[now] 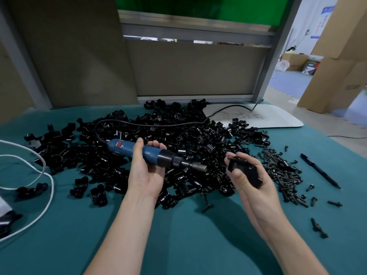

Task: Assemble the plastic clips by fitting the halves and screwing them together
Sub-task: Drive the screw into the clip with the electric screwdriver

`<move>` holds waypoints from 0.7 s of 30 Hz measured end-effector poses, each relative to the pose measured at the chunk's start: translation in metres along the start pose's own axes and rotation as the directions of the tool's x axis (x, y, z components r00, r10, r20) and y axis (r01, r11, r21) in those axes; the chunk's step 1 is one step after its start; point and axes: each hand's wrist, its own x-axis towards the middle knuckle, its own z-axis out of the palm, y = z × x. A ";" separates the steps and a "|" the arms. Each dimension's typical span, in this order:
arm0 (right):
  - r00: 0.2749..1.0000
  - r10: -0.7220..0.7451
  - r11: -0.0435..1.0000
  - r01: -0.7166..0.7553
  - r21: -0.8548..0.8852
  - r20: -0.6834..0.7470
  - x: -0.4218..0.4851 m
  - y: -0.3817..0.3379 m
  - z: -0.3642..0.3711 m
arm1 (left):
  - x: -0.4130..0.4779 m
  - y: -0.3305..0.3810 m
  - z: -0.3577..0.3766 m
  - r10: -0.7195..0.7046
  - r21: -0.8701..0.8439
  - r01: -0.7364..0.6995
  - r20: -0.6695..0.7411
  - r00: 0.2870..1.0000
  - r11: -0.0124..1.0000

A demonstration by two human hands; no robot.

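Black clips point(158, 135) heaped — pen point(319, 170) beside screws point(282, 169).

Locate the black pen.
In the head view, the black pen lies on the teal mat at far right, just beyond the screw pile.

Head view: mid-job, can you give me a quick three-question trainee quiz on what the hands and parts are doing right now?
1. True or false: the left hand holds the blue electric screwdriver.
2. What does the right hand grip? A) a hammer B) a black clip C) a roll of tape
3. Fill in: the loose screws lie to the ___ of the pile of clip halves.

Key: 1 true; 2 B; 3 right.
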 end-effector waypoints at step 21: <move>0.976 0.167 0.972 -0.140 -0.189 0.138 -0.004 0.023 0.003 | 0.004 -0.006 -0.003 0.047 0.093 -0.043 -0.038 0.998 0.995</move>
